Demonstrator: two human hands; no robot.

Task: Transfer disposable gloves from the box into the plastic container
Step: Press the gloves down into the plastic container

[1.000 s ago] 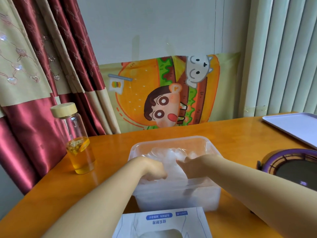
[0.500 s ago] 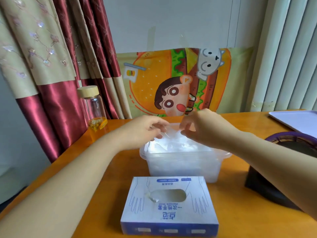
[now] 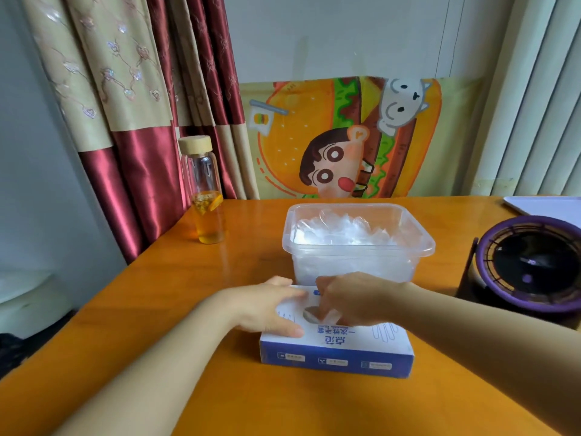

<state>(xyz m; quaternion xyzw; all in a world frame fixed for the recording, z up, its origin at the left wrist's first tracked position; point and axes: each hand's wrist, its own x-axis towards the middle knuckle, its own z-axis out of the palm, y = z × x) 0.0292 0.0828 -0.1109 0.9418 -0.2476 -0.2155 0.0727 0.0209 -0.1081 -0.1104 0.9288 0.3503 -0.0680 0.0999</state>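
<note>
A blue and white glove box lies on the orange table, near me. Behind it stands a clear plastic container holding a heap of crumpled clear gloves. My left hand rests flat on the left part of the box top, fingers straight. My right hand is over the oval slot in the box top, its fingertips pinching a bit of clear glove film at the opening.
A glass bottle with a wooden cap and amber liquid stands at the back left. A purple and black round device sits at the right, with a white tray behind it. Curtains and a cartoon poster back the table.
Both hands have left the container and come down to the glove box. The left now rests on the box top, and the right pinches glove film at the slot.
</note>
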